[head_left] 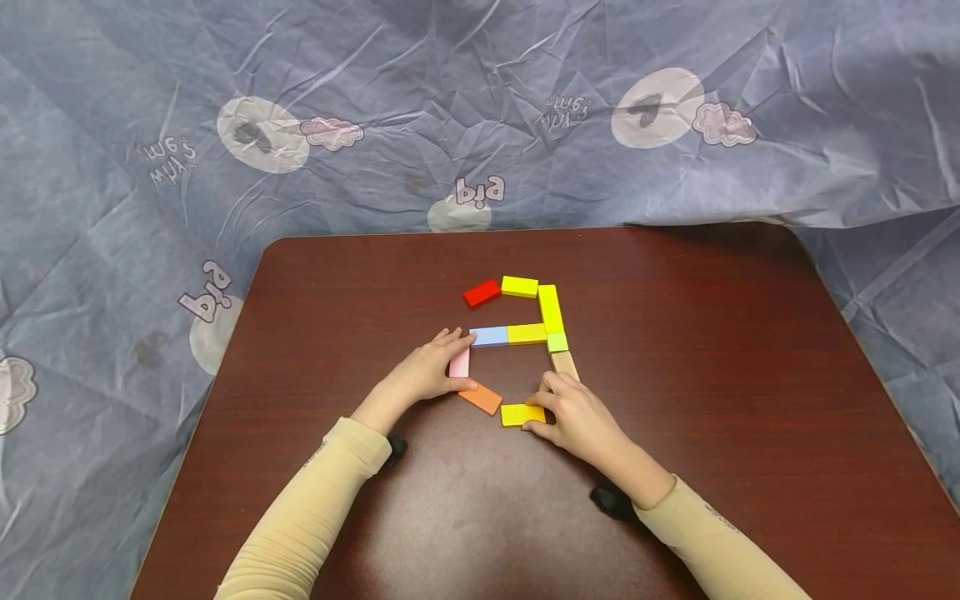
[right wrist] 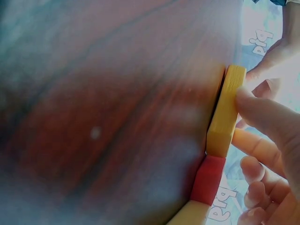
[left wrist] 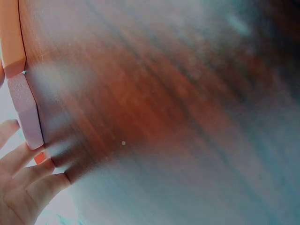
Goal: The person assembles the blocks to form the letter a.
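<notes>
Thumb and fingers of my right hand [head_left: 577, 415] pinch the right end of a yellow block [head_left: 517, 415] lying on the table. The right wrist view shows that block with a red block [right wrist: 208, 179] at its end, hidden under the hand in the head view. My left hand [head_left: 426, 367] spreads its fairly straight fingers beside a pink block [head_left: 460, 363]. Its thumb touches the orange block [head_left: 482, 399], while the index fingertip is at the left end of a light blue block [head_left: 489, 337]. A small gap separates the orange and yellow blocks in the head view.
Behind the hands, a red block [head_left: 482, 292], another yellow block [head_left: 520, 287] and a long yellow block [head_left: 551, 308] continue the outline. A green block [head_left: 557, 342] and a tan block [head_left: 565, 365] run down its right side. A patterned grey cloth [head_left: 480, 108] hangs behind the table [head_left: 712, 333].
</notes>
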The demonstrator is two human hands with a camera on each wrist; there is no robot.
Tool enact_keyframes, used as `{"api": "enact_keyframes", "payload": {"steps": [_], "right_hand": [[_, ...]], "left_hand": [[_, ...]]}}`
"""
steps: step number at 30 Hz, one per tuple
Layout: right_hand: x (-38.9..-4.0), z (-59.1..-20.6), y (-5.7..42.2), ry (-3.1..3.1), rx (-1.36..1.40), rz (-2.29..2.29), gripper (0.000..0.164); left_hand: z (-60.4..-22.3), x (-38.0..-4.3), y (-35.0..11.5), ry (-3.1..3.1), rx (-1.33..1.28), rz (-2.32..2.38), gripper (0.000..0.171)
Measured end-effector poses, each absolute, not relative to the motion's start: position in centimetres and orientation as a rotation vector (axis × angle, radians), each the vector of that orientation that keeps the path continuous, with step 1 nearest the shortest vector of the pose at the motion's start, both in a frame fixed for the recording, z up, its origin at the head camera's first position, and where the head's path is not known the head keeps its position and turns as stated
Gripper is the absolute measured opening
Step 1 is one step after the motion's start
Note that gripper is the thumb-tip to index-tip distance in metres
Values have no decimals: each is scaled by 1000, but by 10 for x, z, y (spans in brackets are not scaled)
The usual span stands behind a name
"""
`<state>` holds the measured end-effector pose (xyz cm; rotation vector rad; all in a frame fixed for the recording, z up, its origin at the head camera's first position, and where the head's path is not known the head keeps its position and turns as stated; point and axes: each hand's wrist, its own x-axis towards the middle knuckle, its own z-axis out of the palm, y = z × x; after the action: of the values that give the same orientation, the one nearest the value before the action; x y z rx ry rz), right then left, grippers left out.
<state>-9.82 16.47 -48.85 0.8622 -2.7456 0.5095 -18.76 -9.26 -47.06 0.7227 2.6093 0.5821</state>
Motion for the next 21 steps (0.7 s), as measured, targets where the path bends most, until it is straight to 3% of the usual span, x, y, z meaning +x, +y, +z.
{"api": "enact_keyframes", "payload": {"steps": [11, 21], "right_hand": [[-99, -487, 165, -2798, 814, 545, 33], [-124, -453, 204, -2857, 478, 893, 25]], "left_hand": [[-471, -188, -92, 2613, 721, 577, 81], [-471, -188, -92, 2609, 721, 583, 81]]}}
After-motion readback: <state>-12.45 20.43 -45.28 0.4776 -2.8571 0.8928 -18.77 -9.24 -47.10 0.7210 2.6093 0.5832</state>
